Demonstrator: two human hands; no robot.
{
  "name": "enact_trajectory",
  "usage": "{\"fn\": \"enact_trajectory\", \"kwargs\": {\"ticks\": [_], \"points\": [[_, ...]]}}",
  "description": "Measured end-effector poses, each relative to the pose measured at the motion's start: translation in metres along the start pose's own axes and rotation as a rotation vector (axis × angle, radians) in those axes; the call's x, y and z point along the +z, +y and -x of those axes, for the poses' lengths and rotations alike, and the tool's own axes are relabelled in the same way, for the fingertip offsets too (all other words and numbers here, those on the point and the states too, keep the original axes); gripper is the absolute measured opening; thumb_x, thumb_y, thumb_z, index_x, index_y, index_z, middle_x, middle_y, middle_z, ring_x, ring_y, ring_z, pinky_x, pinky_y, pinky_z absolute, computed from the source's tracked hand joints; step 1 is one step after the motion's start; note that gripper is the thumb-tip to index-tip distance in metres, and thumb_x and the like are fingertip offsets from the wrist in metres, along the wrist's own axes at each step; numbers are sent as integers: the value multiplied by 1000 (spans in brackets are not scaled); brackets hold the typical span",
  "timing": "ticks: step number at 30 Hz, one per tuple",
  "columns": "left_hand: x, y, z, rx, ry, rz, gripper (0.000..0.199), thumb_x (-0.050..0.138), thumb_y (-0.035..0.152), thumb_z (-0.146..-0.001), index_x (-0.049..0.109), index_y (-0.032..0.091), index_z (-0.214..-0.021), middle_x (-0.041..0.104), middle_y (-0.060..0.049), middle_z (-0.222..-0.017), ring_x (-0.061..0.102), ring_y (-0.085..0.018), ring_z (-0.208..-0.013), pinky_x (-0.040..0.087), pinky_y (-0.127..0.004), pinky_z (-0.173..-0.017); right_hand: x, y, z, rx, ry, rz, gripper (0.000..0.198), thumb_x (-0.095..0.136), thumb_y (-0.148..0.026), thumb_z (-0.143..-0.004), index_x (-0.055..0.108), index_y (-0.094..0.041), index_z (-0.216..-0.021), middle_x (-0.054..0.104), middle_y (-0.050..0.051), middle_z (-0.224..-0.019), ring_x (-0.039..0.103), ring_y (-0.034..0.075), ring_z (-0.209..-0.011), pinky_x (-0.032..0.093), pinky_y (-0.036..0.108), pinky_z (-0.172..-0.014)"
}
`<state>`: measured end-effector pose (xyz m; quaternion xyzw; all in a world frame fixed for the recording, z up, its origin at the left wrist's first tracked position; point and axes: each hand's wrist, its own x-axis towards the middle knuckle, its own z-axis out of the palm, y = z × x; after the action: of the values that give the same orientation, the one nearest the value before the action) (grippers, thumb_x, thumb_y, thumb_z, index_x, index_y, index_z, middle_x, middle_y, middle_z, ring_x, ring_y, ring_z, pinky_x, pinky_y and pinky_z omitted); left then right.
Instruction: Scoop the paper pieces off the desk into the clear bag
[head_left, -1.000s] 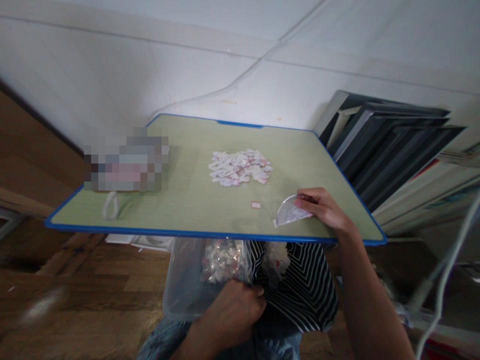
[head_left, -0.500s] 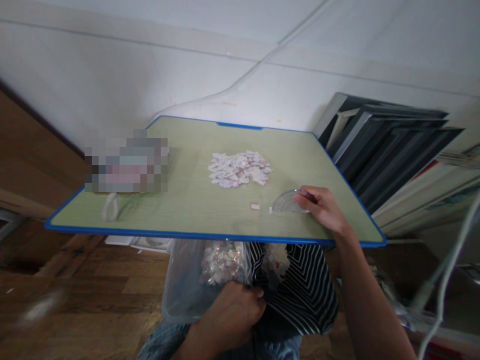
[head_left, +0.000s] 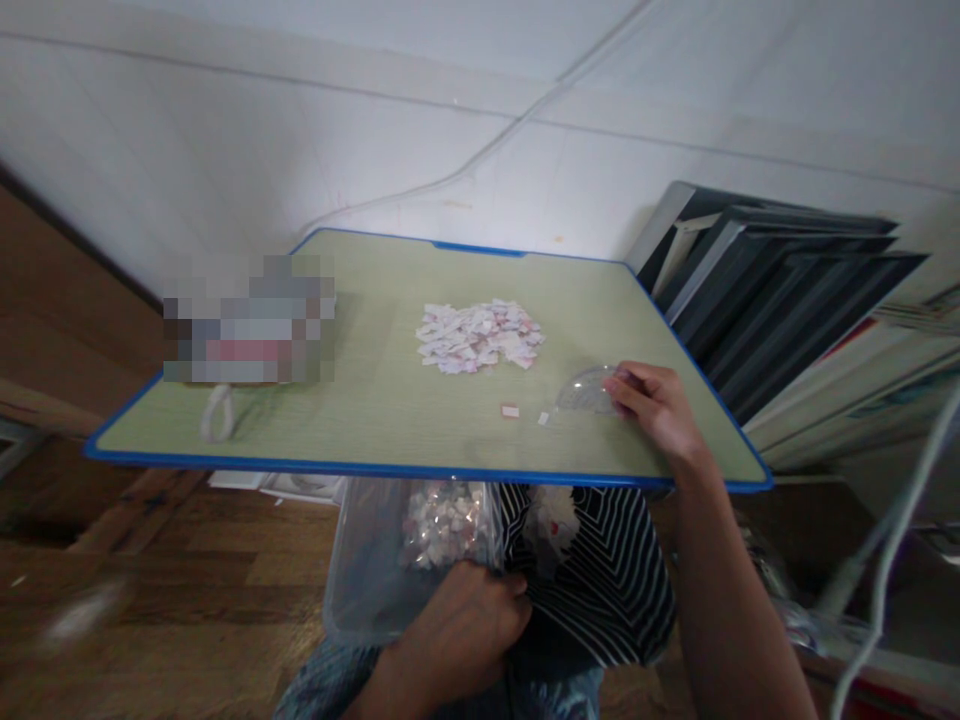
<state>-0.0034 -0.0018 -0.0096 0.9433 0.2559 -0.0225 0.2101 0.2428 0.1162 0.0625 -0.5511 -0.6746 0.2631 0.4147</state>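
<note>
protractor (head_left: 581, 392), clear and half-round, reaches leftward from your right hand (head_left: 651, 400), over the right part of the green tabletop (head_left: 360, 400). your right thumb and fingers are pinched closed on its right end. its long axis runs roughly side to side, along the blue near edge of the table, with the curve facing the wall and the straight side facing you. whether it lies flat or is tipped up a little, you cannot tell from this view.

the relation that matters is off its free left tip: a small white slip (head_left: 543, 419) lies just beside that tip, a touch nearer to you, and contact between them is too fine to make out. farther left, in nearly the same line, is a red-edged slip (head_left: 510, 411), apart from the white one. beyond both, toward the wall, spreads the heap of paper pieces (head_left: 480, 337).

your right hand is clearly the nearer to both slips. your left hand (head_left: 476, 620) is below the table edge, curled between the clear bin (head_left: 364, 605) and the striped bag (head_left: 619, 590); its fingertips are hidden, so you cannot tell what they grip, if anything.
</note>
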Motion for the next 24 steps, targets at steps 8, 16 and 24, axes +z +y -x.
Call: {"fn": "enact_trajectory", "kwargs": {"ticks": [8, 16, 24], "points": [[0, -1, 0, 4, 2, -9, 12, 58, 4, -71, 63, 14, -75, 66, -4, -82, 64, -23, -66, 44, -31, -49, 6, 2, -4, -65, 40, 174, 40, 56, -42, -80, 38, -22, -51, 37, -4, -44, 33, 10, -42, 25, 25, -43], [2, 0, 0, 8, 22, -7, 14, 58, 3, -69, 62, 15, -74, 66, -4, -80, 64, -21, -65, 42, -29, -49, 6, 1, -3, -61, -16, 146, 38, 55, -42, -82, 41, -21, -52, 40, -3, -44, 33, 10, -41, 24, 25, -42], [-1, 2, 0, 4, 0, -10, 17, 56, 0, -67, 62, 14, -75, 66, -5, -80, 64, -22, -64, 44, -29, -49, 5, -2, -3, -47, 115, 133, 40, 54, -42, -81, 41, -21, -51, 40, -3, -43, 32, 9, -40, 23, 25, -41]]}}
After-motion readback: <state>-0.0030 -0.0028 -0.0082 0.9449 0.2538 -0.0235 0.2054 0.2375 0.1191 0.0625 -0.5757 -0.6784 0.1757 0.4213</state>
